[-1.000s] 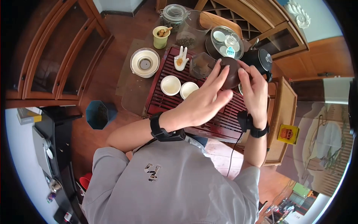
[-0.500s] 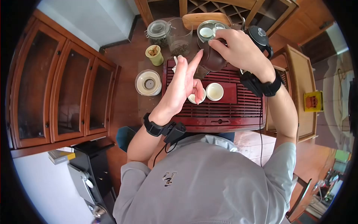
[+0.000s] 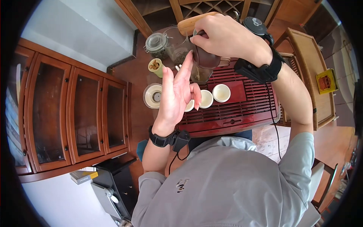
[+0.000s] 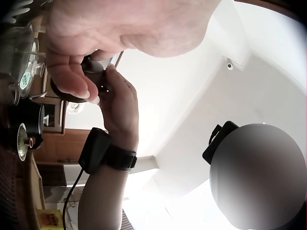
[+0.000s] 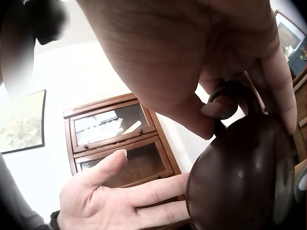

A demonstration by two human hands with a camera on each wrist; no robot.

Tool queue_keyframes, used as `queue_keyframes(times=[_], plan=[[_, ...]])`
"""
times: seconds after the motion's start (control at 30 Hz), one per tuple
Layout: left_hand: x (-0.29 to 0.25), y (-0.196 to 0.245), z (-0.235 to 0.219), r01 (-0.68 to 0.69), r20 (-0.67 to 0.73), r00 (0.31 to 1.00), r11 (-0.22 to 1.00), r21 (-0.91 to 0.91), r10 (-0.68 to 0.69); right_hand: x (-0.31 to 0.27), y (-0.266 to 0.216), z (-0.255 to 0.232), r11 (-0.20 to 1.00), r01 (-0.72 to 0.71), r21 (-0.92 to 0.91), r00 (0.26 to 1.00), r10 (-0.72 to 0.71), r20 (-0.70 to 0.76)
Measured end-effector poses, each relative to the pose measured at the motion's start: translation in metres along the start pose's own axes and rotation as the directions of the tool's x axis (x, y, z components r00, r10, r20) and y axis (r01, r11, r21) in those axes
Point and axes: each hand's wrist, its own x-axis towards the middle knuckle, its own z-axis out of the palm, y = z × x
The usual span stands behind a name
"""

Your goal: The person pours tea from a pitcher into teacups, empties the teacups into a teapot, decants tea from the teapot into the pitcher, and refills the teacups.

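Observation:
My right hand [image 3: 236, 39] grips a dark brown teapot [image 3: 206, 58] by its handle. In the right wrist view a finger hooks through the ring of the handle, and the round body of the teapot [image 5: 240, 172] hangs below. The pot is tilted over a glass pitcher [image 3: 201, 75] on the slatted red tea tray [image 3: 227, 123]. My left hand [image 3: 176, 94] is palm up beside the pot, its longest fingers straight with tips right at the pot's side, other fingers bent. White cups [image 3: 221, 93] stand in a row on the tray, one partly behind the left hand.
Beyond the tray are a clip-top jar [image 3: 155, 43], a glass canister [image 3: 176, 49] and a green holder with wooden tools [image 3: 157, 68]. A white strainer bowl [image 3: 147, 96] sits left, a black kettle [image 3: 254, 28] back right. A cable [image 3: 275, 128] hangs from the right wrist.
Both hands were around the teapot; the right now holds it by the handle, raised and tilted over the pitcher. The left has turned palm up. The head view has shifted too.

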Motion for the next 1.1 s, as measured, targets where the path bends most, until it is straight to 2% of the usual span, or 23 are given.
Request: queue_keyframes(times=[0.07,0.23,0.3,0.53,0.7,0.83,0.9,1.1], plan=[[0.000,0.003,0.002,-0.005,-0.065,0.998,1.000,-0.017,0.004,0.004,-0.006,-0.006,1.000,-0.014,-0.007,1.000,0.014,0.009],[-0.001,0.010,0.002,-0.033,-0.045,0.998,0.998,-0.046,0.031,0.012,-0.012,-0.013,1.000,0.012,-0.024,1.000,-0.012,-0.008],[-0.002,0.012,0.002,-0.040,-0.040,0.998,0.998,-0.054,0.038,0.014,-0.018,-0.019,0.992,-0.023,-0.125,0.999,0.029,0.044],[-0.001,0.009,-0.005,-0.051,-0.032,0.998,0.995,-0.091,0.049,0.015,-0.019,-0.012,0.996,-0.012,-0.085,1.000,0.011,-0.016],[-0.001,-0.002,-0.008,-0.027,-0.048,0.999,0.993,-0.118,0.021,0.016,-0.014,0.001,0.998,0.000,-0.060,0.998,0.004,0.070],[0.001,-0.012,-0.012,-0.020,-0.051,0.999,0.988,-0.156,0.012,0.015,-0.009,0.013,0.998,0.014,-0.061,1.000,-0.014,0.001],[0.000,-0.016,-0.013,-0.014,-0.051,0.999,0.986,-0.165,0.005,0.013,-0.017,0.007,0.997,-0.053,-0.047,0.989,0.059,0.133],[-0.002,-0.024,-0.011,-0.022,-0.076,0.997,0.975,-0.222,0.005,0.016,-0.018,0.019,0.998,-0.064,-0.014,0.993,0.065,0.098]])
